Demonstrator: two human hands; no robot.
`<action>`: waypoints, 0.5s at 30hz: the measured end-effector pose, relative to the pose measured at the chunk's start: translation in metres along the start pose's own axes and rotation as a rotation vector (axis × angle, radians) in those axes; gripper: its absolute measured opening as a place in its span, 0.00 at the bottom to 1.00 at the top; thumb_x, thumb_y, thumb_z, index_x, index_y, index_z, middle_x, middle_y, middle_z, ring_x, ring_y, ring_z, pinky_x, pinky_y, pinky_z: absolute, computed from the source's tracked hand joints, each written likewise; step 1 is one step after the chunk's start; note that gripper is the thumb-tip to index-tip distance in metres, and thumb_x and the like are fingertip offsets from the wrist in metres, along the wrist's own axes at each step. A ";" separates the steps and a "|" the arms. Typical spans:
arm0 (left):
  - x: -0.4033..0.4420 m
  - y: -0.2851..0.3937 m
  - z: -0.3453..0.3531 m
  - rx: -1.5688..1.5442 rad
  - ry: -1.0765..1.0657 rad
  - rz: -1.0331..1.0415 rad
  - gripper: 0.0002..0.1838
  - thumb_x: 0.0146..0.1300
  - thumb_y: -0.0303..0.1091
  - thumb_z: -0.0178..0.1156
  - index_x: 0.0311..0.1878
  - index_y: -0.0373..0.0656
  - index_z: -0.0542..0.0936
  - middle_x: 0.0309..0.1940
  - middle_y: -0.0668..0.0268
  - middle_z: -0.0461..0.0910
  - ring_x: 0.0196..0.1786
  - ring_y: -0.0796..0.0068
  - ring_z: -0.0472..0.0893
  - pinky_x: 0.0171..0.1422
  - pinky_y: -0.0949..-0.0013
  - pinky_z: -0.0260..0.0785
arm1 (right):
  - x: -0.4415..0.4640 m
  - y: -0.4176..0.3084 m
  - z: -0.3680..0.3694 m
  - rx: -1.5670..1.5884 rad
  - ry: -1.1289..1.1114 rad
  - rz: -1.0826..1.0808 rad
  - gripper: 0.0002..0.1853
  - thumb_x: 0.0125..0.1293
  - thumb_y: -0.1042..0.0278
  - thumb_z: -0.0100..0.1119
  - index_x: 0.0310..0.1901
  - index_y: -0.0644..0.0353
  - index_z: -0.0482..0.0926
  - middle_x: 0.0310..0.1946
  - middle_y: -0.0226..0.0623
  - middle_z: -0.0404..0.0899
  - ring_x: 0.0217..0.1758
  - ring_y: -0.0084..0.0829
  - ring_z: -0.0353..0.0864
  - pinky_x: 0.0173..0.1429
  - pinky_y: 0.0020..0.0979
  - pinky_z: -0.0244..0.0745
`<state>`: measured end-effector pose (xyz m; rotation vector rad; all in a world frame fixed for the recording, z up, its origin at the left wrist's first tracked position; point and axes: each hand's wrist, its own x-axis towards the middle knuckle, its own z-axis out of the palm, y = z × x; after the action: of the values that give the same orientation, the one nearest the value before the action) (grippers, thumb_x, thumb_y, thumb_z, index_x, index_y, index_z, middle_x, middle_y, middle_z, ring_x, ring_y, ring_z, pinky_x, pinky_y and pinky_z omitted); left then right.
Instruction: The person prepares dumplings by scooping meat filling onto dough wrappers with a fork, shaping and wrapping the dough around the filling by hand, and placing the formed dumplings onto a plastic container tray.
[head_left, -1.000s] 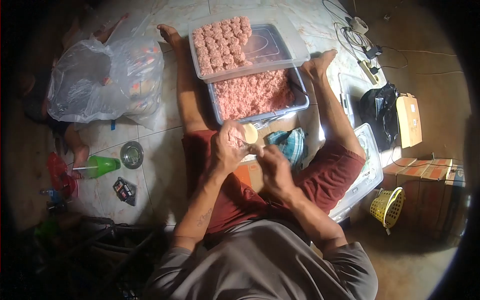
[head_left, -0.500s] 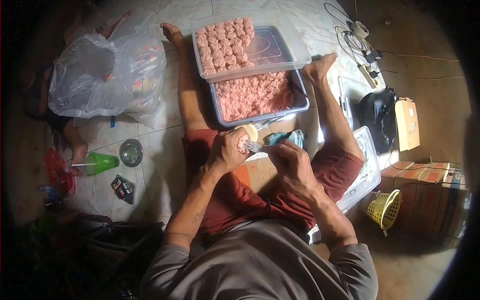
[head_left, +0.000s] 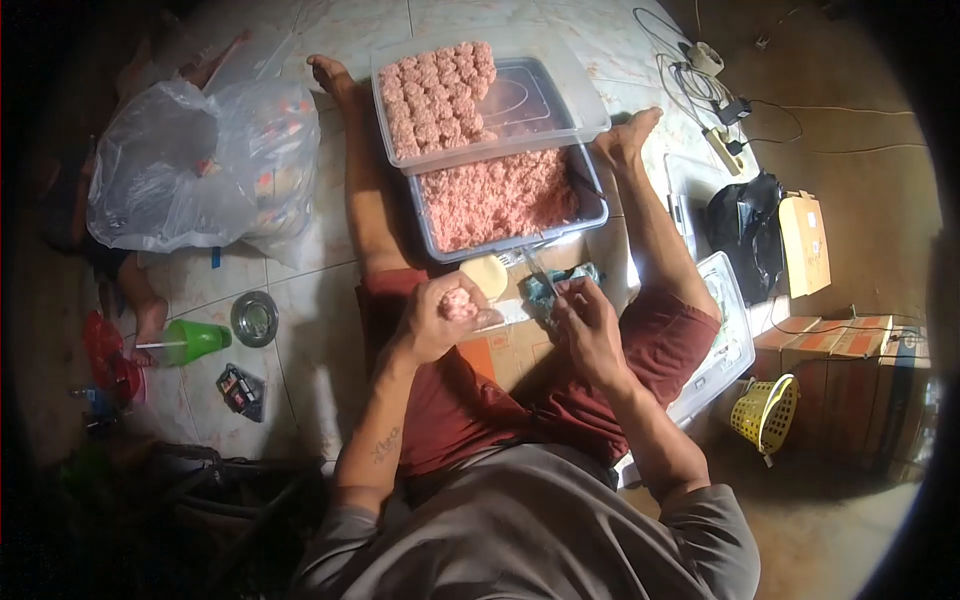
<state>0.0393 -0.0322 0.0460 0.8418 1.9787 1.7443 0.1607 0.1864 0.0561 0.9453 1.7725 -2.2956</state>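
A ball of pink minced mixture (head_left: 459,305) rests in my curled left hand (head_left: 430,325). My right hand (head_left: 592,335) pinches a fork (head_left: 540,266), whose far end points up toward the tub and is apart from the ball. Beside my left hand lies a round cream-coloured disc (head_left: 484,276). Under my right hand is a crumpled teal cloth or bag (head_left: 575,277). Ahead, a blue-rimmed tub (head_left: 606,213) holds loose pink mince (head_left: 495,200). Across its far side sits a clear plastic tray (head_left: 590,105) with rows of pink balls (head_left: 435,95) on its left part.
On the left are a large clear plastic bag (head_left: 150,170), a green cup (head_left: 200,342), a metal dish (head_left: 254,318) and another person's foot (head_left: 150,318). On the right are cables (head_left: 690,80), a black bag (head_left: 745,235), a yellow basket (head_left: 765,415) and cardboard boxes (head_left: 840,390).
The fork has left the ball in my left hand and now points forward toward the tub. My right hand has shifted slightly right. My left hand has tilted, showing more of the ball.
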 end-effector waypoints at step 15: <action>0.016 -0.010 0.020 0.249 0.097 -0.075 0.16 0.56 0.36 0.80 0.35 0.38 0.81 0.25 0.62 0.81 0.29 0.73 0.78 0.37 0.64 0.73 | -0.035 -0.032 0.017 -0.653 0.016 -0.543 0.05 0.72 0.76 0.63 0.46 0.68 0.82 0.35 0.46 0.82 0.38 0.34 0.82 0.45 0.33 0.76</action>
<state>0.0382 -0.0077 0.0351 0.7610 2.2953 1.5452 0.1679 0.1712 0.1035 0.3944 2.7796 -1.6722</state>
